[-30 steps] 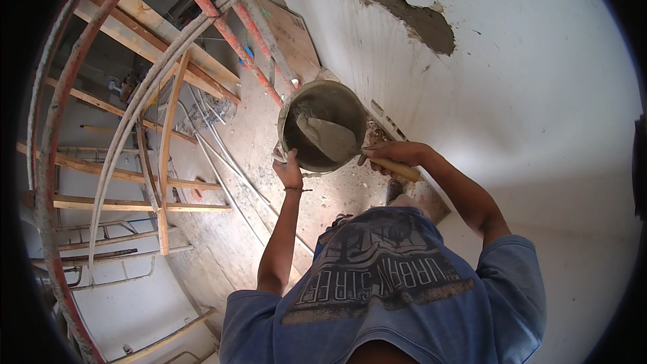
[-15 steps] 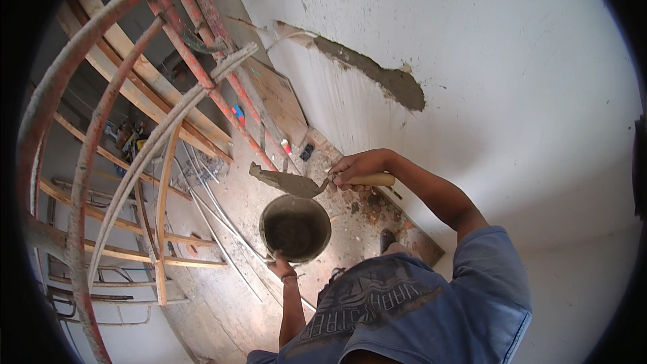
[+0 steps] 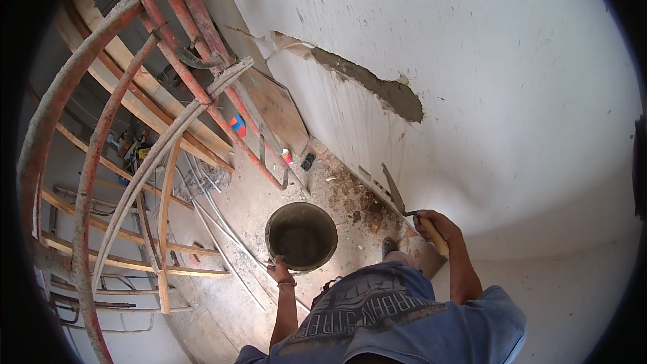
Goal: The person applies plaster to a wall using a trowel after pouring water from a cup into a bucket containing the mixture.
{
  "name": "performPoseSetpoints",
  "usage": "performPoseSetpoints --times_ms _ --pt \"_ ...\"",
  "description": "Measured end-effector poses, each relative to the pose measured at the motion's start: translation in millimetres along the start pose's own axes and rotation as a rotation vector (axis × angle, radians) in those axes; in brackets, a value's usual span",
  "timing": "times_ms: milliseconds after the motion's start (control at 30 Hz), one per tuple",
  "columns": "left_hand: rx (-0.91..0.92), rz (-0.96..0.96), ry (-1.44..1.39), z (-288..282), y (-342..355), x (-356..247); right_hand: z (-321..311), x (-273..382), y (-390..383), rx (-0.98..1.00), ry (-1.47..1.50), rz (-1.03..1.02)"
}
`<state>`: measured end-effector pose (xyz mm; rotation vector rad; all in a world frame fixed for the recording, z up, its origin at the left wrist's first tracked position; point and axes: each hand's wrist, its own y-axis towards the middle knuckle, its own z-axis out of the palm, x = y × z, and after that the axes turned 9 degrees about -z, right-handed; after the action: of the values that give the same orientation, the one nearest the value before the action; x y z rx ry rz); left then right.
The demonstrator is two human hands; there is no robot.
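Note:
My left hand is closed on the near rim of a round, mortar-stained bucket, tipped so its inside shows. Grey mortar lies at the bottom of it. To the right, my right hand is wrapped round the wooden handle of a trowel. The blade stands nearly edge-on in front of the lower wall; how much mortar it carries I cannot tell. Farther up, a long strip of damp grey mortar fills a channel in the white wall.
Red metal scaffolding and wooden planks crowd the left side. Pale pipes lie along the floor. Debris is scattered at the wall's foot, near a red cup. A thin pale conduit sticks out by the channel.
My right hand has swung the trowel right, away from above the bucket, and turned its blade from flat, mortar-loaded to nearly edge-on by the wall. The bucket stays in my left hand, slightly shifted.

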<state>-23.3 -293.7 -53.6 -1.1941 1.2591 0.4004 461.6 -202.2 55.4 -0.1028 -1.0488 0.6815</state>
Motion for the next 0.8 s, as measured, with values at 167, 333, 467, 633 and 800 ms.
performPoseSetpoints --times_ms 167,333,467,633,800 --pt "0.11 0.06 -0.047 19.8 2.7 -23.8 60.0 1.8 93.5 -0.034 -0.546 -0.416" --pt "-0.011 0.084 -0.132 31.9 -23.8 -30.1 114.9 82.5 165.2 -0.007 -0.34 -0.266" --pt "-0.028 -0.055 -0.164 17.8 -22.8 3.1 108.0 98.5 236.3 -0.025 -0.307 -0.318" --pt "-0.03 -0.066 -0.143 -2.0 -16.6 45.9 108.1 125.4 273.4 -0.04 -0.318 -0.39" --pt "0.022 -0.075 -0.044 5.8 -26.7 54.5 88.3 148.0 275.5 -0.107 -0.166 -0.407"
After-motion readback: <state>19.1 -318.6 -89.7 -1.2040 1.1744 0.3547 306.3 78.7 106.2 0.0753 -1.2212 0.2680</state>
